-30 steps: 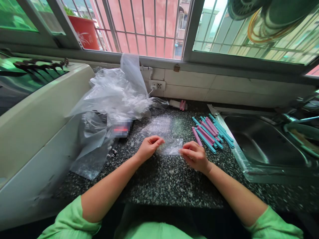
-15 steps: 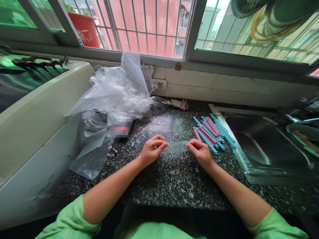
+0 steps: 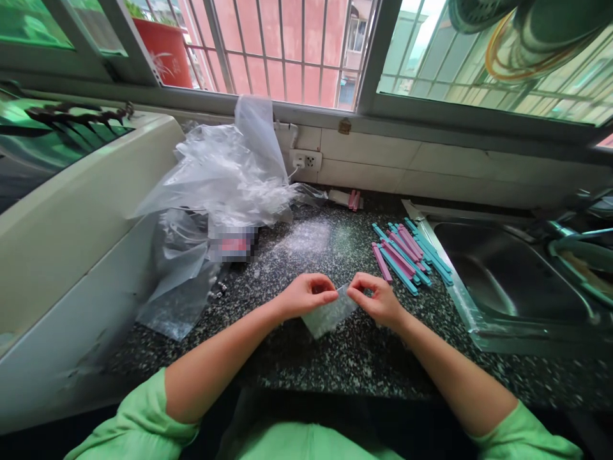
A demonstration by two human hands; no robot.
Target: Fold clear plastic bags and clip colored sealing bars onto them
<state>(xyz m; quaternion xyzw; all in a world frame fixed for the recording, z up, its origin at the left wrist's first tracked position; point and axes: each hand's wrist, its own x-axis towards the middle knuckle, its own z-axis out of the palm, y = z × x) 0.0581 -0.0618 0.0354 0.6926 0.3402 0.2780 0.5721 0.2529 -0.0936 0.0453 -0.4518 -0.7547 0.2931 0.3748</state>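
Note:
A small clear plastic bag [image 3: 328,317] hangs between my two hands above the dark speckled counter. My left hand [image 3: 310,296] is closed, thumb against fingers, pinching the bag near its upper edge. Close beside it, my right hand [image 3: 376,297] pinches the same edge, the fingertips of both hands only a little apart. To the right of my right hand lies a loose pile of blue and pink plastic sealing clips [image 3: 407,255]. Two more pink clips [image 3: 354,200] rest on a pale flat piece near the wall.
Crumpled clear plastic bags [image 3: 230,172] are heaped at the back left, beside a pixelated package [image 3: 234,245]. A steel sink [image 3: 507,275] is set into the counter [image 3: 335,364] on the right. A cream-coloured appliance [image 3: 86,185] stands on the left. The wall socket [image 3: 306,160] holds a plug.
The bag was stretched flat sideways between my hands; now it hangs downward. My hands have come closer together, mainly by the left hand moving right. The clips lie unmoved.

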